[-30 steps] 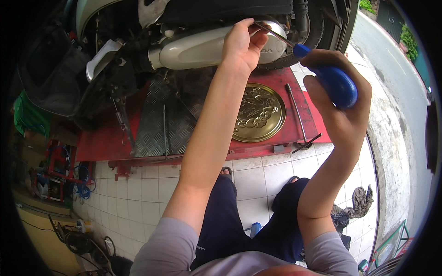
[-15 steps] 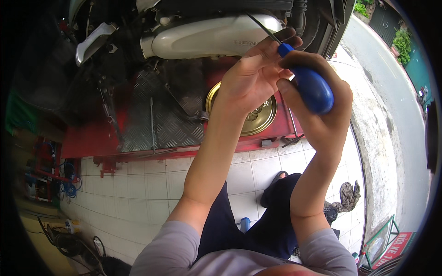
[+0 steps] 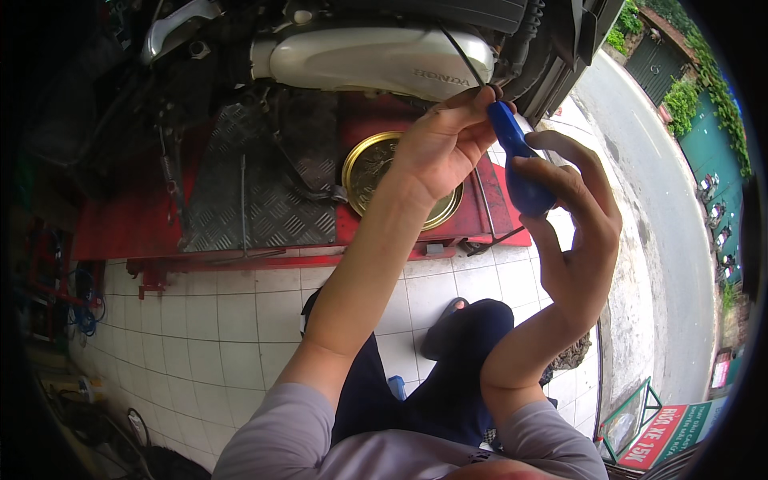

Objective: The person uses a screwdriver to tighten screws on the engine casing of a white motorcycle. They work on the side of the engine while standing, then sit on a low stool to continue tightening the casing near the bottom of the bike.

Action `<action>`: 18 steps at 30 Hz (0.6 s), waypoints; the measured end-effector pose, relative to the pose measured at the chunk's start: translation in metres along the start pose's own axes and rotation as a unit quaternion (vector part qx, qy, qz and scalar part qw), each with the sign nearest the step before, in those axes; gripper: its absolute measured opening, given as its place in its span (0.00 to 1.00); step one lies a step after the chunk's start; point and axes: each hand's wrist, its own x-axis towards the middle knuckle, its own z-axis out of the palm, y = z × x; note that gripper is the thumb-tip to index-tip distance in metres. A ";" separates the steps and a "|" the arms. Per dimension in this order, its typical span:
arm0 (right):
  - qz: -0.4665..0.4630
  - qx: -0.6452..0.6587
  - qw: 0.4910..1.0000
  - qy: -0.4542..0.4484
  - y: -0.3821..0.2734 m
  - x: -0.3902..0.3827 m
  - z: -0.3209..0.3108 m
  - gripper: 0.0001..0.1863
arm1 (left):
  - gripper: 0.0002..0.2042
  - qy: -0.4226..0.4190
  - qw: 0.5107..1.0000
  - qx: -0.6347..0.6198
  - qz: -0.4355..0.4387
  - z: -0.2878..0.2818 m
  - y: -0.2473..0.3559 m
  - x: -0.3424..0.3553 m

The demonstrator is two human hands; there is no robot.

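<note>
The right hand [image 3: 594,220] holds a blue-handled screwdriver [image 3: 528,188] by its handle, fingertips curled round, above the right end of the red surface [image 3: 116,224]. The left hand [image 3: 438,152] pinches its shaft [image 3: 462,54] just ahead of the handle. The tip seems to meet the silver cover [image 3: 368,64], though it shows small. A gold tray [image 3: 370,164] lies near the surface's front edge.

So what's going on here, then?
Someone holds a blue-handled screwdriver in their right hand, with their left hand at its shaft, near the handle. Its tip points toward the upper part of the silver cover on a motorbike; contact isn't clear. A round gold-coloured tray lies on the red platform.
</note>
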 end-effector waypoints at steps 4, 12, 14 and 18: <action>-0.003 0.038 0.998 0.045 0.006 0.002 0.007 0.18 | 0.14 -0.011 1.000 0.020 -0.005 0.001 0.006 -0.004; 0.063 0.011 0.992 0.105 0.019 -0.001 0.014 0.19 | 0.15 -0.167 0.984 -0.046 -0.038 -0.003 -0.001 -0.005; 0.061 0.102 0.985 0.124 0.004 0.004 0.013 0.19 | 0.15 -0.153 0.987 -0.038 -0.031 -0.001 -0.001 -0.006; 0.006 0.052 0.996 0.066 0.006 0.001 0.009 0.26 | 0.15 -0.123 0.992 -0.009 -0.040 0.002 0.001 -0.007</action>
